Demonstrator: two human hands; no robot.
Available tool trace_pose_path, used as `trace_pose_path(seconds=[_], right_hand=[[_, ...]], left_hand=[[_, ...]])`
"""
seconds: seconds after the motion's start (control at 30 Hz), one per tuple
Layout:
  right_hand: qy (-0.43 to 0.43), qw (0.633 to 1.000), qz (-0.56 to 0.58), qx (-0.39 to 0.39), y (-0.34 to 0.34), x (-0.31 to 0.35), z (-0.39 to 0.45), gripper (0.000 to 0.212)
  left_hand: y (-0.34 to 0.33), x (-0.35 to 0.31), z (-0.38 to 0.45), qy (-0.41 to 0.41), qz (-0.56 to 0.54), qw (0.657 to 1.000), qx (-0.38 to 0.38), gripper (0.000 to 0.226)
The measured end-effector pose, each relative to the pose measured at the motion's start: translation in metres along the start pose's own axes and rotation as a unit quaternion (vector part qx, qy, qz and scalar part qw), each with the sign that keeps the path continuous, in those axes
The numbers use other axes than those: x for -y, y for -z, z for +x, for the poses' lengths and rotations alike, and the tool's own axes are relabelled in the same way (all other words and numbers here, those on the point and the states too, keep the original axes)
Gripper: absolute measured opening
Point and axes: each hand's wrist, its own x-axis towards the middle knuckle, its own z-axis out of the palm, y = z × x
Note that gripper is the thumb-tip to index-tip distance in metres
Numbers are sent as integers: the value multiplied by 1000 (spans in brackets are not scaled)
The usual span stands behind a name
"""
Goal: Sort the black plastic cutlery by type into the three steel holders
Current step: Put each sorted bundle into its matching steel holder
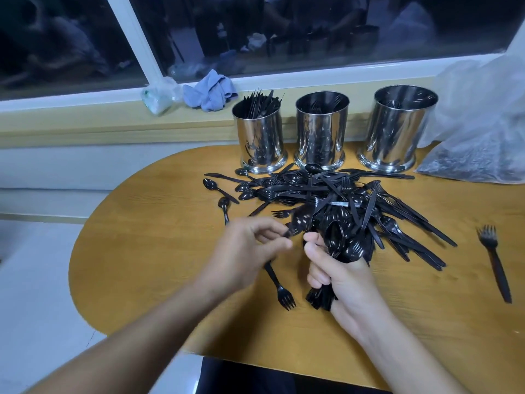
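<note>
Cutlery pile (335, 200) sprawls over the middle of the desk (147, 251), reaching from the foot of the three steel holders (321, 132) at the far edge down to the hands near the front edge. Most handles fan toward the right edge, so the heap lies just ahead and to the right of both hands, nearer the right one. The right hand (338, 277) is wrapped around a bundle of spoons (341, 243), bowls up and handles poking out below the fist, long axis roughly upright. The left hand (250, 248), just beside it, pinches a single black piece (298, 223), probably a spoon, though motion blur hides its shape. I judge this piece is headed for the bundle. A lone fork (279, 288) lies below the left hand; another fork (494, 260) sits well apart near the right edge.
</note>
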Motion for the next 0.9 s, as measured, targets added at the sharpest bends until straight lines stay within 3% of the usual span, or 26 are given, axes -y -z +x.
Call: trace_pose_path(seconds=[0.13, 0.3, 0.47, 0.6, 0.7, 0.9], right_hand=[[-1, 1000, -2, -1, -8, -6, 3, 45], [-47, 998, 5, -44, -10, -5, 3, 27], [-61, 995, 55, -65, -12, -5, 6, 29], [-57, 995, 82, -27, -8, -1, 5, 34], [-60, 996, 53, -25, -8, -1, 1, 27], [-83, 995, 37, -36, -6, 1, 0, 35]], left_hand=[[-33, -11, -25, 13, -134, 990, 48, 6], [-43, -5, -36, 37, -172, 983, 44, 6], [-26, 3, -34, 54, -207, 976, 47, 10], [10, 33, -7, 73, 44, 989, -118, 10], [32, 69, 23, 88, 272, 947, -148, 27], [29, 97, 49, 93, 345, 925, -126, 32]])
